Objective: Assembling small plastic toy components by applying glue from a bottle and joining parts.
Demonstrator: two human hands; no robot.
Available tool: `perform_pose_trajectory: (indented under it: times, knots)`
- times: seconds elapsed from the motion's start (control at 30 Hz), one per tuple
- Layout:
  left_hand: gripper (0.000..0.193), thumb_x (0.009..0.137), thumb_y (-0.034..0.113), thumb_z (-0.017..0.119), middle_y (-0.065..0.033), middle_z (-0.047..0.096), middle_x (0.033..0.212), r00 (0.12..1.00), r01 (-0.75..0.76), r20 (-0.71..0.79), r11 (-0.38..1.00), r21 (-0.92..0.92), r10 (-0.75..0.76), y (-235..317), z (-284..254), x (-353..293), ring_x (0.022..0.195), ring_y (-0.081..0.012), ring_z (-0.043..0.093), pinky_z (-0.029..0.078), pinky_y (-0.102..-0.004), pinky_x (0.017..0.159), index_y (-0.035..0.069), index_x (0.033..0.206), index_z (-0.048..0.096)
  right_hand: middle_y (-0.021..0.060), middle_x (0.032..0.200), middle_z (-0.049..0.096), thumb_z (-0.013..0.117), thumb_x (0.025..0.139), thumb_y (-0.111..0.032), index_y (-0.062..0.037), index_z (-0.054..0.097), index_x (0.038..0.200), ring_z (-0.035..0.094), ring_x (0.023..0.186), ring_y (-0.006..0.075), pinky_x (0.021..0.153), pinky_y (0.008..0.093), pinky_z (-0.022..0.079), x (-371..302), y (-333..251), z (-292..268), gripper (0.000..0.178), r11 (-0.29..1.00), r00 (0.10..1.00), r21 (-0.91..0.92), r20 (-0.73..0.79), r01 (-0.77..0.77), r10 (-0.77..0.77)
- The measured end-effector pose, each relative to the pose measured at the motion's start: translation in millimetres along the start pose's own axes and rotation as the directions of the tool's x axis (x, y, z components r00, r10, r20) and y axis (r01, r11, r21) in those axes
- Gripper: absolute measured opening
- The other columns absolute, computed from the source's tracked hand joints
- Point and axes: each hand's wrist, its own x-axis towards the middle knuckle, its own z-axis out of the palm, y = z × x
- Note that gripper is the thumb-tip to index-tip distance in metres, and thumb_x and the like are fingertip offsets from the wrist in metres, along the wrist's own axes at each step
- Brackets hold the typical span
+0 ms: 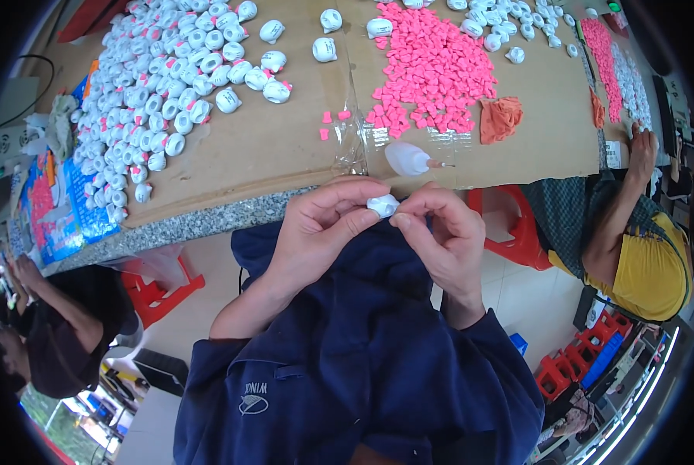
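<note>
Just past the table's near edge, my left hand (316, 236) pinches a small white rounded plastic piece (382, 205) between thumb and forefinger. Close against its right side is my right hand (446, 240), thumb and forefinger pressed together; whatever they grip is hidden or too small to name. Beyond my hands a translucent squeeze bottle (407, 159) lies on its side, its thin nozzle pointing right. Past the bottle spreads a heap of small pink pieces (436, 74), and a few loose pink pieces (324, 133) lie left of it.
Many similar white pieces (184, 70), some with pink parts, cover the table's left side. An orange cloth (500, 119) lies right of the pink heap. Cardboard (277, 143) covers the granite-edged table (207, 217). Co-workers sit at both sides; a red stool (517, 232) stands at the right.
</note>
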Motion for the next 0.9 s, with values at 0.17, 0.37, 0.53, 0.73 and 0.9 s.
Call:
perform_pose_trajectory:
  times: [0.17, 0.37, 0.53, 0.73, 0.9]
  knots:
    - [0.029, 0.084, -0.003, 0.056, -0.0106, 0.061, 0.102, 0.999, 0.045, -0.013, 0.986, -0.158, -0.047, -0.4, -2.5, 2.5, 0.096, -0.0156, 0.059, 0.048, -0.0272, 0.084, -0.004, 0.113, 0.054, 0.0047, 0.080, 0.059, 0.057, 0.082, 0.005, 0.0036, 0.056, 0.091, 0.052, 0.072, 0.0067, 0.064, 0.0184, 0.040, 2.7, 9.5, -0.9, 0.010, 1.000, 0.985, 0.021, -0.172, 0.003, 0.000]
    - [0.029, 0.084, -0.003, 0.056, -0.0113, 0.061, 0.104, 0.999, 0.014, -0.030, 0.991, -0.135, -0.018, 3.3, -5.9, -0.4, 0.096, -0.0157, 0.059, 0.048, -0.0274, 0.085, -0.005, 0.113, 0.053, 0.0047, 0.084, 0.055, 0.062, 0.080, 0.001, 0.0019, 0.061, 0.092, 0.056, 0.068, 0.0089, 0.059, 0.0199, 0.044, 37.4, 19.4, -24.3, 0.012, 0.773, 0.877, -0.631, -0.340, 0.055, -0.340]
    - [0.029, 0.084, -0.002, 0.056, -0.0110, 0.061, 0.104, 0.999, -0.028, -0.032, 0.992, -0.122, 0.025, 4.3, -8.4, 0.6, 0.095, -0.0157, 0.059, 0.048, -0.0279, 0.085, -0.005, 0.113, 0.053, 0.0057, 0.080, 0.053, 0.063, 0.079, -0.003, 0.0008, 0.063, 0.087, 0.057, 0.067, 0.0105, 0.060, 0.0222, 0.045, 50.4, 16.3, -19.7, 0.009, 0.756, 0.889, -0.651, -0.380, -0.062, -0.254]
    - [0.028, 0.085, 0.000, 0.055, -0.0125, 0.061, 0.105, 0.995, -0.041, -0.091, 0.992, -0.117, 0.030, 13.2, -8.9, -0.9, 0.096, -0.0171, 0.059, 0.049, -0.0293, 0.084, -0.004, 0.112, 0.053, 0.0065, 0.080, 0.056, 0.063, 0.080, -0.003, 0.0017, 0.062, 0.088, 0.055, 0.067, 0.0095, 0.061, 0.0207, 0.044, 44.0, 19.9, -32.9, 0.010, 0.746, 0.881, -0.665, -0.328, 0.040, -0.340]
    - [0.027, 0.084, -0.003, 0.055, -0.0138, 0.061, 0.102, 0.991, -0.090, -0.110, 0.992, -0.091, 0.079, 9.3, -9.4, -6.8, 0.096, -0.0185, 0.059, 0.046, -0.0291, 0.087, -0.006, 0.111, 0.053, 0.0056, 0.084, 0.060, 0.060, 0.081, 0.001, 0.0055, 0.061, 0.091, 0.054, 0.073, 0.0075, 0.066, 0.0189, 0.042, 25.9, 17.6, -35.7, 0.011, 0.929, 0.864, -0.370, -0.460, 0.025, -0.206]
